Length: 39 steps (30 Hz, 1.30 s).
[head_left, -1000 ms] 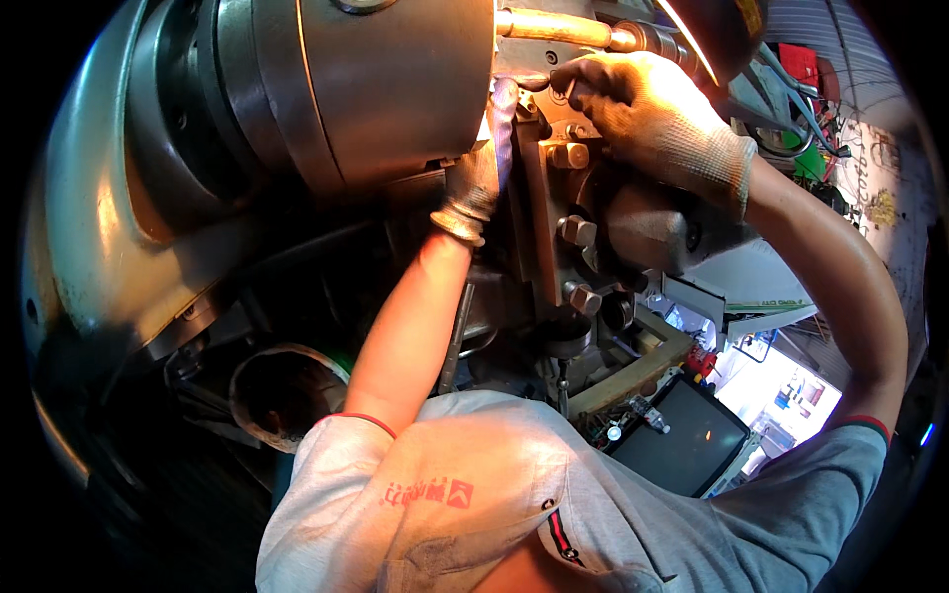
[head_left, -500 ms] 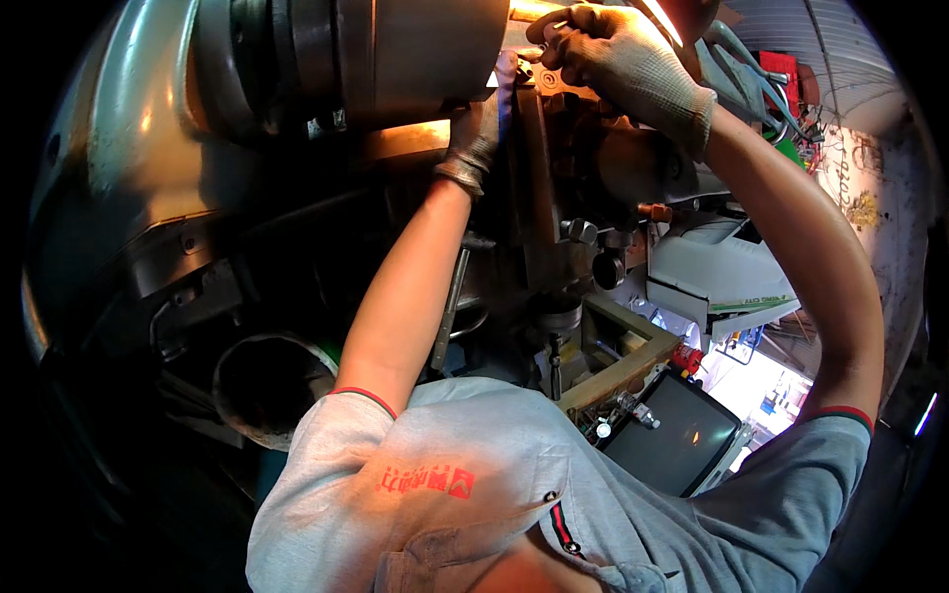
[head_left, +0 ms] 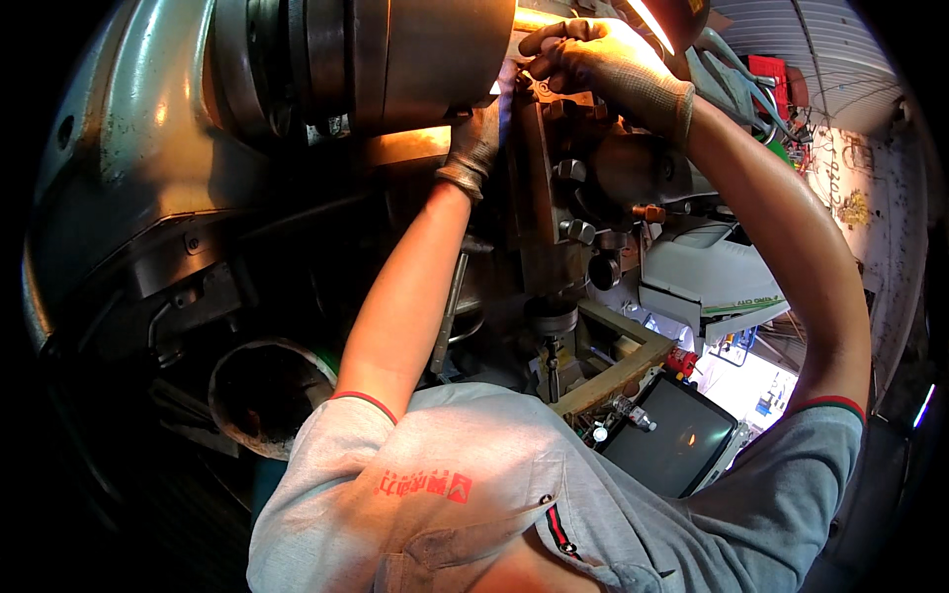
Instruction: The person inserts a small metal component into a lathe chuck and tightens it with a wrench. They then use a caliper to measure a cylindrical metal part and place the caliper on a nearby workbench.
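Both my hands wear knitted work gloves, stained dark at the fingers, and reach in beside a large metal lathe chuck [head_left: 427, 64]. My left hand [head_left: 474, 143] is just below the chuck's right edge, thumb pointing up; its other fingers are hidden. To the right, my right hand [head_left: 615, 71] comes in from above over the tool post [head_left: 539, 163], its fingers curled and pinched together near my left thumb. What lies between those fingertips is too small and dark to make out. A bright metal bar [head_left: 539, 18] shows behind the fingers.
The lathe's headstock [head_left: 148, 128] fills the left. Square-headed bolts [head_left: 576, 231] jut from the tool post. A lit lamp [head_left: 660, 22] hangs close above my right hand. Below are a round bucket [head_left: 269, 395], a wooden frame [head_left: 623, 371] and a dark screen-like panel [head_left: 672, 435].
My right hand has shifted slightly left and down, with its fingers still curled. My left hand stays by the chuck. The whole view has moved a little.
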Available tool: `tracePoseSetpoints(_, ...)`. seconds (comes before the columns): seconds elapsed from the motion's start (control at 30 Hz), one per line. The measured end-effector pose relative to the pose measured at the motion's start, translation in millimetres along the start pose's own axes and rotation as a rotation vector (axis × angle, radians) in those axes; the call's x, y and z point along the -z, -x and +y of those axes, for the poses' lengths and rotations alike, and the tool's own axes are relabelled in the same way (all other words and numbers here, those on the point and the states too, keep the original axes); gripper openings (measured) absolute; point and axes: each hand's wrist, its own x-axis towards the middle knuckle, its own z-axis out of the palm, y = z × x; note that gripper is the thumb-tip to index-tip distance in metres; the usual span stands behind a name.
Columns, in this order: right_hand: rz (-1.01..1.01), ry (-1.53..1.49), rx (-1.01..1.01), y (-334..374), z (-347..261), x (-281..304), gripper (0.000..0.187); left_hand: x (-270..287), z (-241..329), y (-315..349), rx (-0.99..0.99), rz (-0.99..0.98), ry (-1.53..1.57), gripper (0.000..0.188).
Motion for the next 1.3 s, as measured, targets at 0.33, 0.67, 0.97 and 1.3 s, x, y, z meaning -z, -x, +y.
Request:
tracePoseSetpoints(0.33,0.073,-0.289,-0.128,-0.6,-8.9,-10.3,0.003,-2.5,8.3,0.7,-0.31,0.046,-0.192,0.05)
tracePoseSetpoints(0.67,-0.023,0.657,0.278,11.9,-7.7,-15.2,0.021,-0.5,20.3,9.4,-0.059,0.029,0.02,0.048)
tracePoseSetpoints(0.97,0.184,0.891,0.174,2.8,-17.3,-28.3,0.023,3.8,9.0,2.6,0.062,-0.055,0.018,0.042)
tracePoseSetpoints(1.3,0.305,1.073,0.4,9.8,-4.4,-22.3,0.031,7.5,20.2,12.1,0.041,-0.026,-0.418,0.029)
